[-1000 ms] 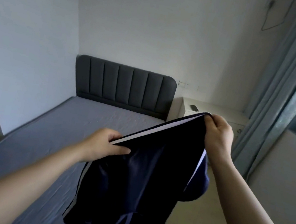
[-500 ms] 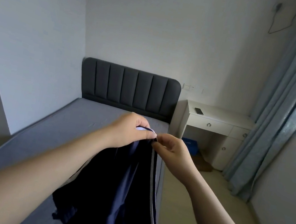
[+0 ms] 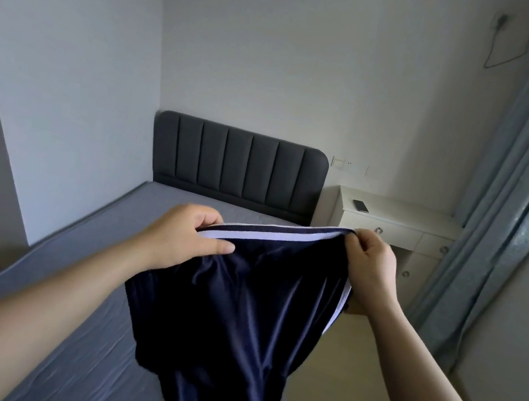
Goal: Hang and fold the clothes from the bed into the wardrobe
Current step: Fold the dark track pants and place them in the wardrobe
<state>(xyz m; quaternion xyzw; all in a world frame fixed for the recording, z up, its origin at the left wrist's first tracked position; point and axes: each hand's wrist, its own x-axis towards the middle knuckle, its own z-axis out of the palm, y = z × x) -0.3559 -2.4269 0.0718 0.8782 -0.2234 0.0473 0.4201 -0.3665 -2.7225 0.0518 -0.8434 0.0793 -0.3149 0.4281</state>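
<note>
A dark navy garment [image 3: 237, 317] of glossy, creased fabric is held up at the centre of the frame, hanging over the grey bed [image 3: 71, 273] at lower left. Its upper edge, trimmed with a white band, is stretched between the two hands. One end is gripped by the left hand [image 3: 184, 239], and the other is pinched in the curled fingers of the right hand [image 3: 370, 269]. A white stripe is seen running down the garment's right side.
</note>
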